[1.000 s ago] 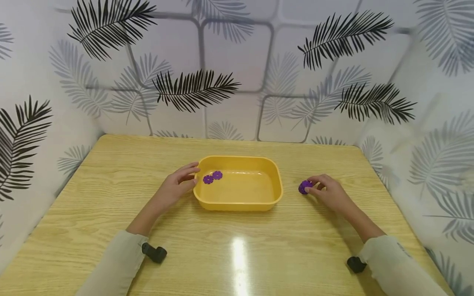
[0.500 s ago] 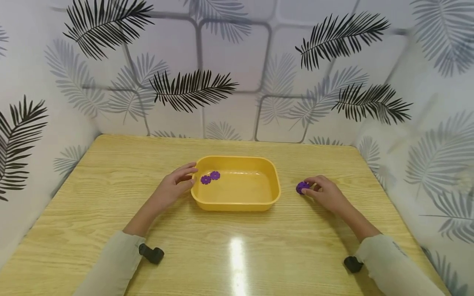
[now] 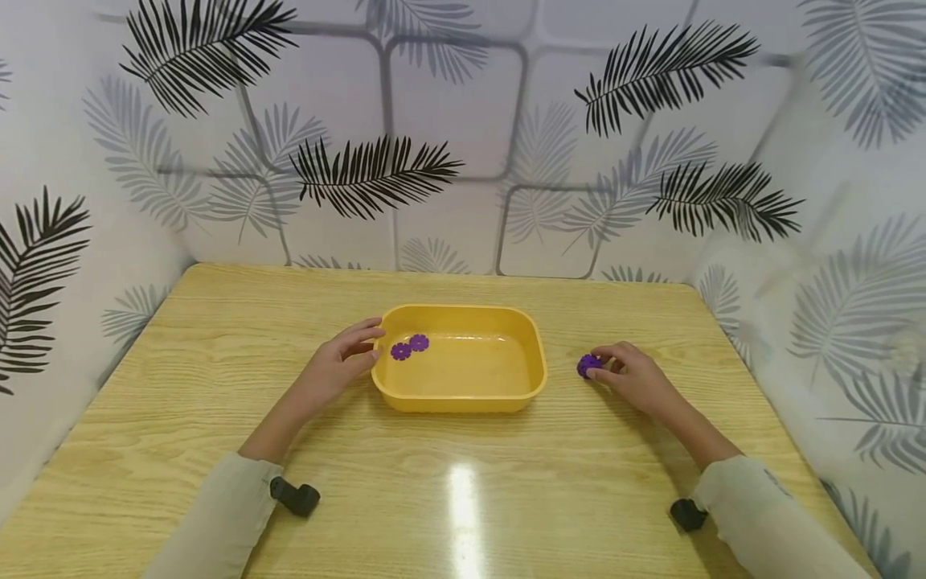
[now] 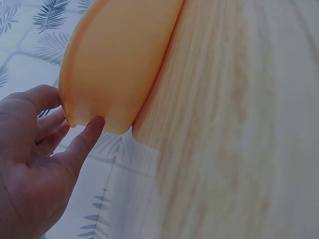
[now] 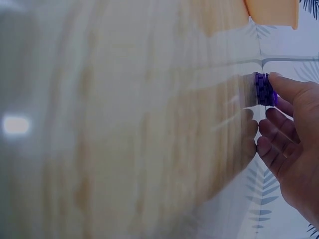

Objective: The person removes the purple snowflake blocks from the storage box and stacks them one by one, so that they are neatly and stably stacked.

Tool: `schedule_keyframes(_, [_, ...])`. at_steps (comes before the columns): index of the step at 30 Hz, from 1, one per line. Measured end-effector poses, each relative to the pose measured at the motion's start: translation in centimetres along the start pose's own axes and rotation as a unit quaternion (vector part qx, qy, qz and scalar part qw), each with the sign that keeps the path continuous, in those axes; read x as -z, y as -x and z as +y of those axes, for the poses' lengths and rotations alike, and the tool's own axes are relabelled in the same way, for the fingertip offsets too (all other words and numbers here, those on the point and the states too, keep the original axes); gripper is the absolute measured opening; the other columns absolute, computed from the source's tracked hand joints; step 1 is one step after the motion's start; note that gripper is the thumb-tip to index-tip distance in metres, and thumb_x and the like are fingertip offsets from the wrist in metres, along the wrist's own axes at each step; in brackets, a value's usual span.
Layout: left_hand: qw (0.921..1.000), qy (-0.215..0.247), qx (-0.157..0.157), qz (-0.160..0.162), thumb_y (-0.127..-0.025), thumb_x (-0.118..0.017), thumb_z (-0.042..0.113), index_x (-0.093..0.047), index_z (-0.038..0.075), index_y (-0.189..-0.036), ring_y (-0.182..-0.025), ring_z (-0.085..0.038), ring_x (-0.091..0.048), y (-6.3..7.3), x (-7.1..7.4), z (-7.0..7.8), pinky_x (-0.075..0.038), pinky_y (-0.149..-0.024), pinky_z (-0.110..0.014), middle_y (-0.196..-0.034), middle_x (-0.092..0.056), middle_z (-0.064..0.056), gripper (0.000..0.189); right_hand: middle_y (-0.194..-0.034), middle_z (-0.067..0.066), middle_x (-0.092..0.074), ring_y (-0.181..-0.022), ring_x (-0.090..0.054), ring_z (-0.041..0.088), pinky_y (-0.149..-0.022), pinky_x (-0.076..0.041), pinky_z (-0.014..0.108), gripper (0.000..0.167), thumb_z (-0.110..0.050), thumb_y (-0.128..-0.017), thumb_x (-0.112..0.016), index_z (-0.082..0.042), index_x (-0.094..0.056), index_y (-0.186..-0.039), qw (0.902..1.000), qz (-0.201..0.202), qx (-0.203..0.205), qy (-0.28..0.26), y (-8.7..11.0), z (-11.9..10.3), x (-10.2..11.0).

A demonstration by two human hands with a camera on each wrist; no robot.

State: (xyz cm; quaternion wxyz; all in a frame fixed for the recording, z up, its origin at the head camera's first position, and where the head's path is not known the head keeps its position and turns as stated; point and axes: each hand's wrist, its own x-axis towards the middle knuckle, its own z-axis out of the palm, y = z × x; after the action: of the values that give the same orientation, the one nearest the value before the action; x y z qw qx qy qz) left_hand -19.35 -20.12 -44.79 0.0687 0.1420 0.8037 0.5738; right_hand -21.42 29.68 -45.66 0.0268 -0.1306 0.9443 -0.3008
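Note:
A shallow yellow plastic tub [image 3: 463,404] stands on the table, with two purple flower-shaped notched discs [image 3: 409,347] lying inside near its left end. My left hand [image 3: 338,362] holds that end: the thumb [image 4: 89,132] lies against the outer wall and the fingers reach the rim, as the left wrist view shows. To the right of the tub, my right hand [image 3: 637,378] has thumb and forefinger on a short stack of purple notched discs [image 5: 264,89]. The stack sits at the tabletop, and the other fingers of this hand are loosely bent below it.
The wood-grain table [image 3: 463,458] has a bright light reflection toward its front. Leaf-patterned white walls [image 3: 463,121] rise behind and on both sides. A black wrist camera [image 3: 295,497] is strapped on the left sleeve, another camera [image 3: 687,515] on the right.
The head view has shifted slightly, so everything appears a little further left. Both hands keep their places at the tub and the disc stack.

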Motion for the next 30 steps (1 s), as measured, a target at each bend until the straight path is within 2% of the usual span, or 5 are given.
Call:
schedule_keyframes(13, [1.0000, -0.006, -0.001, 0.003, -0.104, -0.056, 0.023, -0.051, 0.008, -0.147, -0.142, -0.035, -0.044, -0.1, 0.0, -0.3, -0.046, -0.111, -0.043, -0.165, -0.032, 0.001, 0.045, -0.108, 0.014, -0.064, -0.093, -0.062, 0.024, -0.079, -0.053, 0.037, 0.045, -0.026, -0.096, -0.071, 0.001, -0.062, -0.131, 0.9999, 0.002, 0.012, 0.012, -0.2, 0.2, 0.0])
schedule_keyframes(18, [1.0000, -0.003, 0.000, 0.003, -0.104, -0.057, 0.023, -0.051, 0.007, -0.147, -0.142, -0.035, -0.043, 0.0, 0.0, -0.2, -0.046, -0.111, -0.042, -0.165, -0.031, 0.000, 0.046, -0.111, 0.017, -0.063, -0.094, -0.062, 0.025, -0.078, -0.054, 0.035, 0.047, -0.026, -0.096, -0.070, 0.002, -0.061, -0.133, 0.9999, 0.001, 0.017, 0.002, -0.1, 0.2, 0.0])
schedule_keyframes(22, [1.0000, -0.003, -0.001, 0.002, -0.104, -0.057, 0.023, -0.051, 0.007, -0.147, -0.143, -0.035, -0.043, 0.0, 0.0, -0.1, -0.045, -0.112, -0.043, -0.165, -0.031, 0.000, 0.046, -0.118, 0.017, -0.061, -0.100, -0.063, 0.029, -0.075, -0.055, 0.032, 0.050, -0.030, -0.099, -0.066, 0.000, -0.057, -0.137, 0.9999, 0.001, 0.010, -0.011, 0.1, 0.0, 0.4])
schedule_keyframes(30, [1.0000, -0.009, -0.001, 0.002, -0.104, -0.056, 0.022, -0.051, 0.008, -0.147, -0.142, -0.034, -0.044, 0.0, 0.0, -0.2, -0.045, -0.112, -0.043, -0.164, -0.032, 0.001, 0.045, -0.126, 0.014, -0.057, -0.111, -0.058, 0.033, -0.083, -0.055, 0.041, 0.053, -0.041, -0.103, -0.056, -0.007, -0.053, -0.143, 0.9990, 0.027, 0.003, -0.035, -0.4, -1.4, 2.1])
